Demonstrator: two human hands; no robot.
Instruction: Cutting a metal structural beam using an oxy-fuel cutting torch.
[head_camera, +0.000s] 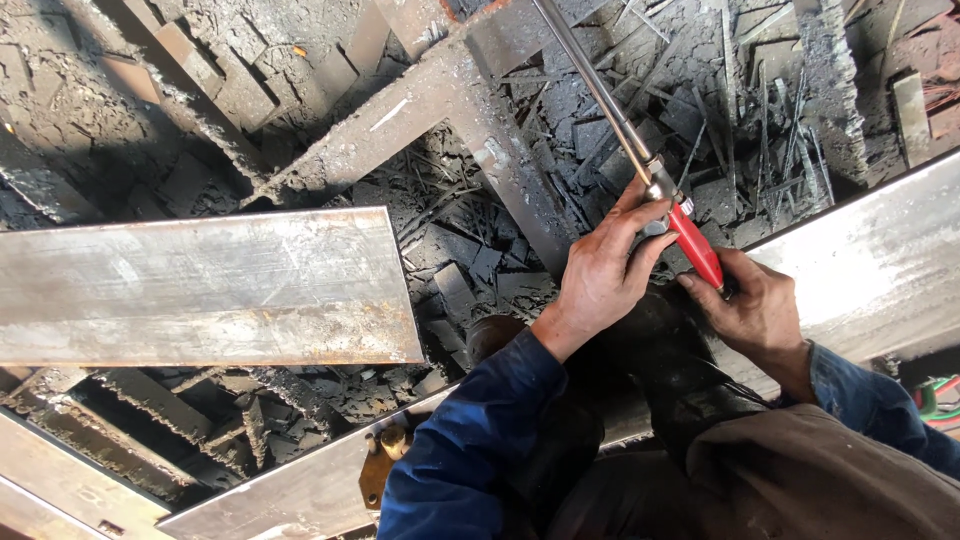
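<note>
The long metal cutting torch with the red handle (694, 245) is held over the slag-crusted cutting grate (500, 160), its slim silver tube slanting up toward the grate's far edge, between the grey steel plate (200, 285) at the left and the pale steel plate (860, 260) at the right. The left hand (600, 275) is curled around the valve body where tube meets handle, and the right hand (750, 305) is closed on the handle's lower end. It is judged stiff and rather front-heavy, best gripped at the handle.

Torch (640, 150) tip beyond top edge
</note>
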